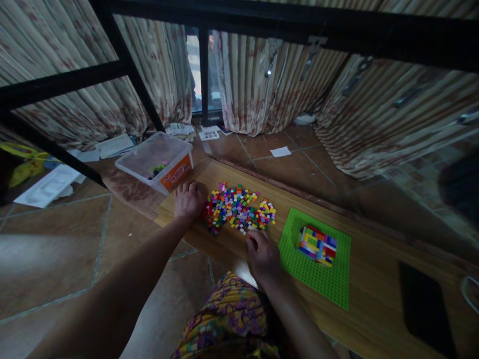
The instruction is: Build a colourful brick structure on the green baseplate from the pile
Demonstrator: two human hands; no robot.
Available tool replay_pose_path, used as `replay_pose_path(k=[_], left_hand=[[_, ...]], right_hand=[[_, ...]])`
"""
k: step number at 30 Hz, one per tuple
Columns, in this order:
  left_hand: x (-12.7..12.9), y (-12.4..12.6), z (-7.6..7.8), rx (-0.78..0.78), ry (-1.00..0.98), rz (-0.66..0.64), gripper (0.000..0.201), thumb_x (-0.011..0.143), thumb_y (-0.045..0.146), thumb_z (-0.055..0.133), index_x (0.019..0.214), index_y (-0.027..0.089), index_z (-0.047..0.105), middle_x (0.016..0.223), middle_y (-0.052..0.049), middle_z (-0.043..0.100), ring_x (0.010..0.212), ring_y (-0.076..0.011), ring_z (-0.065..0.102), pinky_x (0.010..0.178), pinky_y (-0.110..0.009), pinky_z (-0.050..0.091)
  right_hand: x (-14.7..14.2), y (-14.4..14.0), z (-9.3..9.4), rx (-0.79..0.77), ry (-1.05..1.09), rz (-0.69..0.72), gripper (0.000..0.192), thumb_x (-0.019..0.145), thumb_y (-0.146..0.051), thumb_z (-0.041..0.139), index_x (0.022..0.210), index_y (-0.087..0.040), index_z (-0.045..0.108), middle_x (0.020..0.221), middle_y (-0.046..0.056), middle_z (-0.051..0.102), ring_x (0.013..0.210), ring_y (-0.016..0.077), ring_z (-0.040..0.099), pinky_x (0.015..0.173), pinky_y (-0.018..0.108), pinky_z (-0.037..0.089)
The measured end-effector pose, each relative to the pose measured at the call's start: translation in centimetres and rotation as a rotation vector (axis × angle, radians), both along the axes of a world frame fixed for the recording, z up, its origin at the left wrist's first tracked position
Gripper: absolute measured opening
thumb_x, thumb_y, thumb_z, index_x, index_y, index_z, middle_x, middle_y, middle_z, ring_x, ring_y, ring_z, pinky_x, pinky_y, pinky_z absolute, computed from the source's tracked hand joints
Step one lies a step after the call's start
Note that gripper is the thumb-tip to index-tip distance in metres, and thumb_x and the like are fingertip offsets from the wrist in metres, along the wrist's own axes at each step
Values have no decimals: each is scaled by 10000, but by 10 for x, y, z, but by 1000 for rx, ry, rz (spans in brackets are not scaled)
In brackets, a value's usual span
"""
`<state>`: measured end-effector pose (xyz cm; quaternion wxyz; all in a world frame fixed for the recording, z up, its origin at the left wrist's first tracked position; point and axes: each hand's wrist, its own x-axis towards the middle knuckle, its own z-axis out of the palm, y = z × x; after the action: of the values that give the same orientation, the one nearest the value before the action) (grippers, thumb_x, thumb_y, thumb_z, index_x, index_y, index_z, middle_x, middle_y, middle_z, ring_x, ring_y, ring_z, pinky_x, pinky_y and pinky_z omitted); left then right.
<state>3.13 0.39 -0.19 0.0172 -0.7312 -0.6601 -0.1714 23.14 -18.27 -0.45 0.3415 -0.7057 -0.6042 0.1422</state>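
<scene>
A wooden bench is carrying a clear tub, a green baseplate and, between them, scattered loose bricks; a careless sweep could be sending some over the near edge. The right hand is curling loosely at their near side, the left hand is resting at their left; whether either is pinching anything, one cannot tell. A brick build is sitting on the baseplate, perhaps risking a knock from the right forearm.

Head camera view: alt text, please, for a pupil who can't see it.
A person's left hand and right hand are beside a pile of small multicoloured bricks on a wooden table. To the right, a brick build sits on a green baseplate; beyond the left hand stands a clear plastic box.
</scene>
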Motion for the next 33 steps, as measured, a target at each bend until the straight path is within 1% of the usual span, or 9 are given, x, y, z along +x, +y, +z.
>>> replay_pose_path(k=[3, 6, 11, 14, 18, 21, 24, 29, 33], left_hand=[[-1, 2, 0, -6, 3, -8, 414, 875, 280, 391, 1223, 145, 570, 1256, -134, 579, 1153, -303, 487, 978, -441, 370], [-3, 4, -1, 15, 4, -21, 417, 882, 292, 385, 1225, 143, 568, 1269, -141, 569, 1162, -304, 483, 981, -444, 367], [-2, 3, 4, -7, -1, -42, 431, 890, 306, 378, 1229, 110, 559, 1283, -174, 551, 1178, -314, 469, 1002, -460, 353], [0, 2, 9, -28, 19, -36, 441, 896, 307, 349, 1234, 112, 554, 1295, -175, 545, 1181, -318, 463, 1009, -465, 352], [1, 5, 9, -71, 60, -12, 475, 893, 334, 327, 1247, 107, 547, 1295, -180, 540, 1171, -338, 468, 996, -471, 365], [-1, 7, 7, -60, 78, -21, 490, 894, 349, 306, 1251, 110, 543, 1272, -179, 550, 1165, -331, 476, 992, -469, 371], [-3, 9, 5, -43, 91, -39, 499, 898, 353, 280, 1232, 105, 554, 1244, -189, 561, 1158, -330, 480, 984, -472, 379], [-1, 8, 7, -42, 97, -37, 517, 896, 368, 268, 1235, 102, 553, 1276, -188, 544, 1165, -344, 473, 983, -482, 381], [1, 6, 9, -68, 102, -19, 527, 895, 371, 260, 1251, 106, 545, 1282, -182, 541, 1158, -348, 475, 988, -478, 376]], right_hand=[[0, -4, 6, -12, 59, 5, 187, 893, -186, 471, 902, -205, 657, 901, 50, 630, 868, 197, 581, 775, 299, 421], [1, -16, 15, -6, 137, -1, 188, 891, -176, 475, 886, -212, 659, 891, 39, 633, 865, 178, 590, 776, 279, 439], [13, -57, 32, 4, 251, -63, 190, 900, -191, 486, 905, -222, 673, 870, 26, 659, 806, 156, 620, 726, 251, 466], [33, -85, 36, 25, 288, -150, 201, 918, -229, 482, 951, -223, 680, 894, 34, 675, 817, 159, 637, 718, 251, 481], [76, -109, 34, 85, 254, -385, 185, 902, -310, 536, 945, -221, 692, 929, 44, 695, 854, 181, 651, 750, 282, 497], [108, -109, 32, 140, 204, -512, 204, 884, -338, 556, 937, -203, 699, 918, 54, 701, 813, 185, 652, 733, 296, 504], [127, -100, 30, 170, 136, -525, 215, 887, -331, 546, 940, -192, 702, 914, 62, 697, 801, 185, 647, 719, 300, 506], [132, -86, 25, 176, 12, -447, 226, 912, -277, 509, 954, -197, 715, 916, 69, 687, 830, 182, 643, 765, 310, 508], [132, -85, 21, 192, -49, -454, 220, 907, -289, 531, 958, -219, 733, 908, 68, 667, 831, 180, 630, 762, 310, 508]])
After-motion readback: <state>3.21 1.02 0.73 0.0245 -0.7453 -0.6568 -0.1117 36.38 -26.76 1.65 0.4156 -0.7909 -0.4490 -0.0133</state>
